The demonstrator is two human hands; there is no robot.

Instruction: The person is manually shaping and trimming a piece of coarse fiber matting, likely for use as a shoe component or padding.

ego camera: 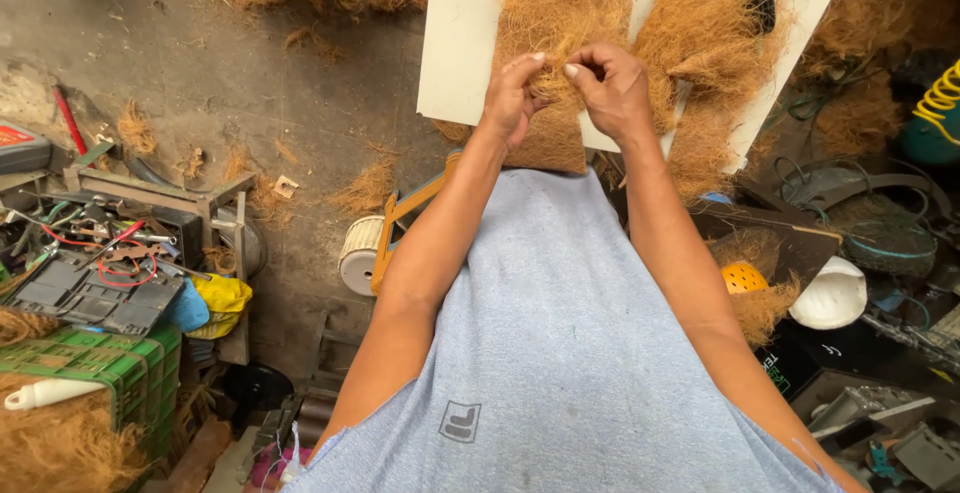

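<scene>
A mat of brown coconut fibre [560, 13] lies on the pale flat board surface [460, 43] ahead. Both hands meet over its near edge, left hand [512, 98] beside right hand [612, 88]. A green plastic crate [110, 368] sits far left; a white rounded shell [828, 295] lies right.

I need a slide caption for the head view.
Both hands, left and right, pinch brown fibre over a white board.

The coconut fibre [560, 13] is a brown, shaggy, matted mass spread flat over a pale board [460, 43] at the far middle of the scene. Its near edge hangs past the board, and a small tuft [550, 81] is pulled up from it.
</scene>
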